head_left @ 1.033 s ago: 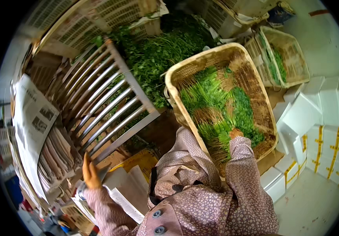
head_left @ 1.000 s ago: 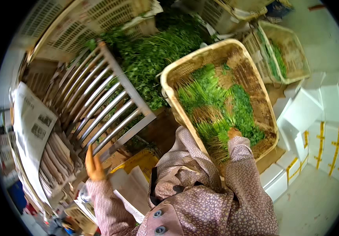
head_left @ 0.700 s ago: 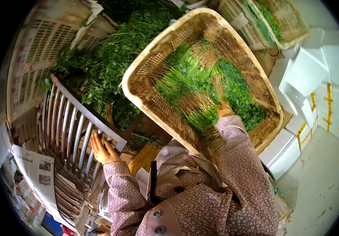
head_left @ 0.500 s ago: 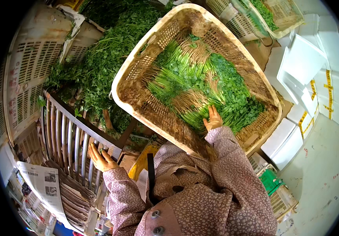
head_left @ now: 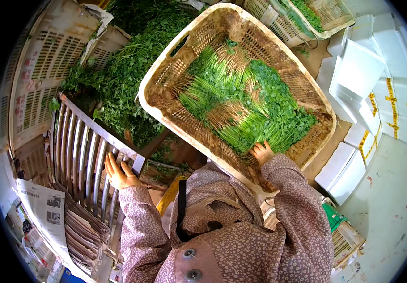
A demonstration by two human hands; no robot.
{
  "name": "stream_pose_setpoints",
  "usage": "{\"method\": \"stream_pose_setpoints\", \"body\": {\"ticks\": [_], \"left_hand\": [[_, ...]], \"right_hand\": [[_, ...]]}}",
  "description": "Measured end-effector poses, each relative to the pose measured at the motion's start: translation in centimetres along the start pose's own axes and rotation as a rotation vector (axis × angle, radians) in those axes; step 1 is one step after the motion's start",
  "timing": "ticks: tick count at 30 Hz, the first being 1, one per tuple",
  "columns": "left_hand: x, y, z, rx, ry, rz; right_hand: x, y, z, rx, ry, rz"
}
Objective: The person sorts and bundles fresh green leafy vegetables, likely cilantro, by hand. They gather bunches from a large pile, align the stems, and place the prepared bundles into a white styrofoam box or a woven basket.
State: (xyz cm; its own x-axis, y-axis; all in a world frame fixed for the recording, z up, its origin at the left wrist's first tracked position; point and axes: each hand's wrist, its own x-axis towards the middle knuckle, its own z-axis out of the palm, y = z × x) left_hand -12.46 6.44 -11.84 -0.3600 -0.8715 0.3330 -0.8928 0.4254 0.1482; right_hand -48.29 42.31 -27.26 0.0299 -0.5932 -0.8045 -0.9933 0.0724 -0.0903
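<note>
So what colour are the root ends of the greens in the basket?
Light brown root ends; best seen in the head view.

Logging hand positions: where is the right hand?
Head view, right of centre: the right hand is inside the crate, at the lower edge of the greens.

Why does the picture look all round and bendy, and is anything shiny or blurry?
In the head view, a fisheye lens leaves black corners and makes the stacked white boxes curve near the rim; in the head view, the metal slats have shiny streaks; in the head view, the right hand and greens look fairly sharp.
</note>
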Motion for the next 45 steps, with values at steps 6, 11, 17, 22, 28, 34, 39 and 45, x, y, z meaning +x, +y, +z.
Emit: {"method": "stream_pose_setpoints", "body": {"ticks": [6, 11, 17, 22, 28, 34, 39, 45], "left_hand": [[-0.2, 0.3, 0.2, 0.087, -0.029, -0.038], [-0.3, -0.1, 0.1, 0.063, 0.041, 0.018], [-0.7, -0.2, 0.6, 0.013, 0.076, -0.008], [-0.3, -0.7, 0.8, -0.013, 0.072, -0.005], [-0.6, -1.8, 1.0, -0.055, 0.036, -0.062], [-0.4, -0.7, 0.7, -0.053, 0.054, -0.074], [-0.5, -0.4, 0.4, -0.04, 0.059, -0.048], [-0.6, -0.7, 0.6, -0.054, 0.074, -0.049]], "right_hand": [[2.5, -1.2, -1.2, -0.184, 0.094, 0.078], [4.9, -0.3, 1.5, -0.195, 0.092, -0.002], [0.1, -1.0, 1.5, -0.5, -0.174, -0.147], [1.7, -0.6, 5.3, -0.451, 0.065, -0.163], [-0.8, -0.5, 4.3, -0.472, 0.055, -0.293], [-0.8, 0.1, 3.7, -0.428, 0.068, -0.291], [1.7, -1.7, 4.2, -0.55, -0.132, -0.249], [0.4, -2.3, 3.7, -0.571, -0.186, -0.287]]}}
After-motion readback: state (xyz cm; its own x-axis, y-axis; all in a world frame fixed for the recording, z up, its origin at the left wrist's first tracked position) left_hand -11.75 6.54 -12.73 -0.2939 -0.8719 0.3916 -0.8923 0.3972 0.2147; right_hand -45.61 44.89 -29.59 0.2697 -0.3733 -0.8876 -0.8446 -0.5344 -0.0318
